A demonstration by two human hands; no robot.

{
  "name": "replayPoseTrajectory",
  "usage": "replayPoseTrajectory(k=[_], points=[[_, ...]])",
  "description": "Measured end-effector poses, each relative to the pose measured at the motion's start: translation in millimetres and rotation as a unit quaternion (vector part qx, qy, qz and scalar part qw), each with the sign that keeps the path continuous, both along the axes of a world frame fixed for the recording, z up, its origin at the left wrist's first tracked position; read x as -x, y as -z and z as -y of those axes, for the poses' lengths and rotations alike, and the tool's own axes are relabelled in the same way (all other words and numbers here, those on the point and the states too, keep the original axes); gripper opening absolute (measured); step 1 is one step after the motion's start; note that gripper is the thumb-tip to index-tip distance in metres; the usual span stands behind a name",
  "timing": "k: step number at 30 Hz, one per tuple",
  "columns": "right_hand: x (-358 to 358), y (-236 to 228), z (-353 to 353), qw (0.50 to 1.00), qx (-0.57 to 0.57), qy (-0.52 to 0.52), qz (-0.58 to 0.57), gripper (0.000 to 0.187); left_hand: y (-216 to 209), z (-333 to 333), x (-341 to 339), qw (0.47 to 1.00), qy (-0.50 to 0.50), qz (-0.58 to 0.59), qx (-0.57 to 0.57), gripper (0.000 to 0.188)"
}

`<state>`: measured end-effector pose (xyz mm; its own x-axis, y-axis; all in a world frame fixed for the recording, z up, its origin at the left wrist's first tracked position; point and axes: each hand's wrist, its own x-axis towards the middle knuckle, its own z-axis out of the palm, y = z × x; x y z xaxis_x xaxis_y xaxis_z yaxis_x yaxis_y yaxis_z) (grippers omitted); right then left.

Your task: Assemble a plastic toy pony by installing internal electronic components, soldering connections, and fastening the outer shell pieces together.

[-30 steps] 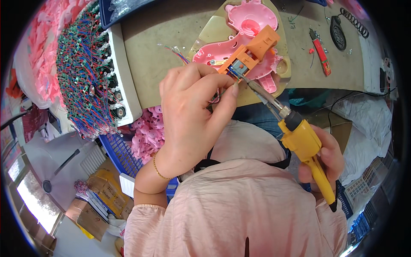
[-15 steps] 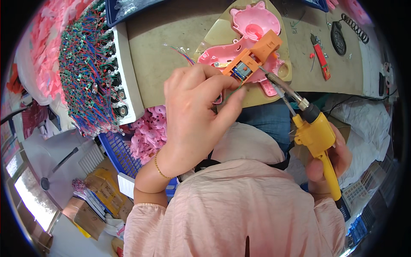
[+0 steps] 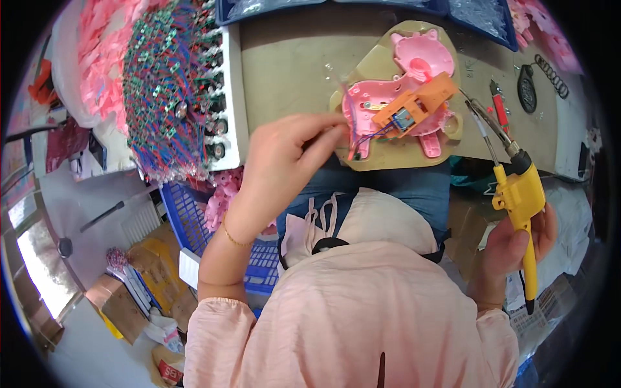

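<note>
My left hand (image 3: pixel 284 152) reaches to the left edge of a pink plastic toy shell (image 3: pixel 381 97). Its thumb and forefinger are pinched together on thin coloured wires (image 3: pixel 351 110); the tips partly hide the grip. The animal-shaped half shell lies open in a tan holder (image 3: pixel 401 160). An orange plastic housing (image 3: pixel 424 100) rests across the shell, with a small blue-and-silver motor (image 3: pixel 403 119) in it and dark wires trailing left. My right hand (image 3: pixel 521 242) is wrapped around the handle of a yellow soldering gun (image 3: pixel 521 194), its metal tip up, right of the holder and apart from the housing.
Circuit boards with wires and round speakers (image 3: pixel 171 97) are heaped at the left, beside pink parts (image 3: pixel 100 71). Blue trays (image 3: pixel 479 22) line the back. A red cutter (image 3: pixel 499 107) and black coiled cord (image 3: pixel 551 76) lie right. A blue basket (image 3: pixel 184 213) stands below the table.
My left hand has moved off the motor to the wires at the shell's left edge. The soldering gun has drawn away from the orange housing. The whole view has shifted.
</note>
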<state>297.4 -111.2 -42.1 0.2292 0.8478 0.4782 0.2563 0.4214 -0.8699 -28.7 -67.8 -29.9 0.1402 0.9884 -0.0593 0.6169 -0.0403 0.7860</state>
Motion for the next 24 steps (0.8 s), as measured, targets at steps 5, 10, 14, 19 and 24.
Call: replayPoseTrajectory(k=[5, 10, 14, 19, 24], points=[[-16.1, 0.1, 4.2, 0.996, 0.016, 0.079, 0.026, 0.049, -11.2, 2.3, -11.4, 0.982, -0.018, 0.096, -0.163, 0.017], [-24.9, 0.7, -24.3, 0.990, 0.023, 0.124, -0.066, 0.041, -26.8, -11.2, -38.6, 0.937, -0.144, 0.313, 0.051, 0.021], [-36.5, 1.4, -24.3, 0.983, 0.038, 0.149, -0.097, 0.040, -39.9, -34.5, -55.2, 0.991, 0.051, 0.015, -0.121, 0.022], [-40.7, 7.1, -14.5, 0.981, 0.053, 0.140, -0.122, 0.041, -51.6, -63.7, -77.1, 0.963, 0.233, -0.136, -0.022, 0.018], [-28.2, 6.5, -17.5, 0.983, 0.058, 0.136, -0.113, 0.044, -10.4, -59.8, -40.1, 0.998, 0.042, 0.038, -0.001, 0.017]])
